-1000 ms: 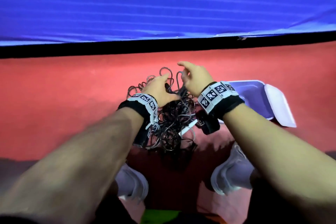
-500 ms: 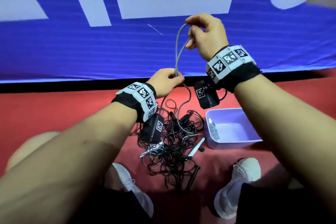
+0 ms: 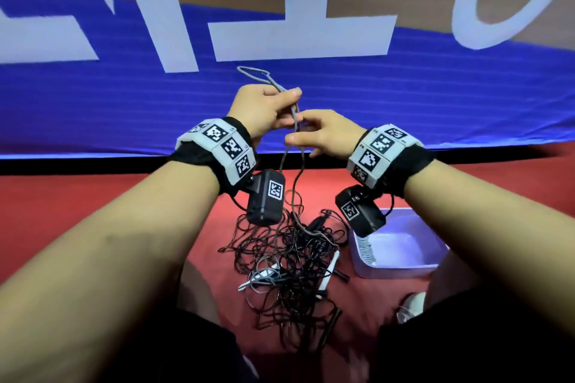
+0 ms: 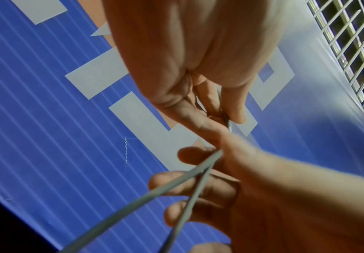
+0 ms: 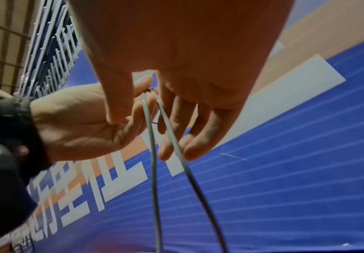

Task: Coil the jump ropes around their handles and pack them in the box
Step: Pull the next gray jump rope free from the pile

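The job has only just begun. The left hand (image 3: 264,109) pinches a grey rope (image 3: 292,121) between thumb & fingers, so its grip is narrow and tight on the rope. A small loop of the rope sticks up above that grip. Two strands of it hang down below the grip, to the pile on the floor.

The right hand (image 3: 326,137) is just below & beside the left one. Its fingers (image 5: 176,130) are spread and loose. The two strands run past them. It may touch the rope, but its grip is wide, not closed on anything.

The rest of the ropes (image 3: 289,264) lie in one big black tangle on the red floor (image 3: 93,202), right under both hands. A few handles (image 3: 329,267) poke out of the mess, some white, some dark. None looks coiled yet.

The box (image 3: 401,264) sits on the floor, below & to the right of the right hand. Its inside looks bare, w/ no rope in it.

So, as a guess: nothing is packed so far. Left to do: pull the grey rope free, wrap it round its handles, put it in the box, then do the same w/ all the others. The tangle may make pulling hard.
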The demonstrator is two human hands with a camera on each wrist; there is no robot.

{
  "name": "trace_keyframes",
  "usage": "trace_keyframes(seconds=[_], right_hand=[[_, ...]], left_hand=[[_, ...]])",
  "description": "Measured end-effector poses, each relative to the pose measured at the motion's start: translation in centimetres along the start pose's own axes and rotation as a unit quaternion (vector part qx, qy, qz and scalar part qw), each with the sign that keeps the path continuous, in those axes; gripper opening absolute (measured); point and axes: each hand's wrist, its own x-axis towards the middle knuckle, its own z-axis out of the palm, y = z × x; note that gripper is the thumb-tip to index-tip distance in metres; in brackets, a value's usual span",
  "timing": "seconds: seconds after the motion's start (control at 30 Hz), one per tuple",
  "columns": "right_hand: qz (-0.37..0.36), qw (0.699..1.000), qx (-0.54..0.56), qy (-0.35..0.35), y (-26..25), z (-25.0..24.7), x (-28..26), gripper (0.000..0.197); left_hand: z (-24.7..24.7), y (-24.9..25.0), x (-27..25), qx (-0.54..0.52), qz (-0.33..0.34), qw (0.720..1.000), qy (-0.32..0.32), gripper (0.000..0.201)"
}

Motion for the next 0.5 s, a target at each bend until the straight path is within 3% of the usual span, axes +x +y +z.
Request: trace_keyframes(seconds=[0.13,0.37,0.43,0.5], right_hand=[[-0.013,0.999,0.016,0.043,1.2,-0.1,1.1,0.011],[0.019,0.992,0.073,0.099,3.6,-0.4,3.8,0.028],[0.020,0.982,0.118,0.147,3.8,-1.0,4.4,0.030],[0.014,0.971,0.142,0.192,4.0,-1.8,4.8,0.030]], left_hand=[[0.5,-0.3,1.0,-0.017,-0.005,1.000,0.011,0.022],[1.0,-1.8,3.1,0.088,-0.001,0.995,0.039,0.023],[1.0,-2.9,3.5,0.145,-0.032,0.989,-0.014,0.023],[1.3,-4.1,3.6,0.231,-0.052,0.965,-0.116,0.027]])
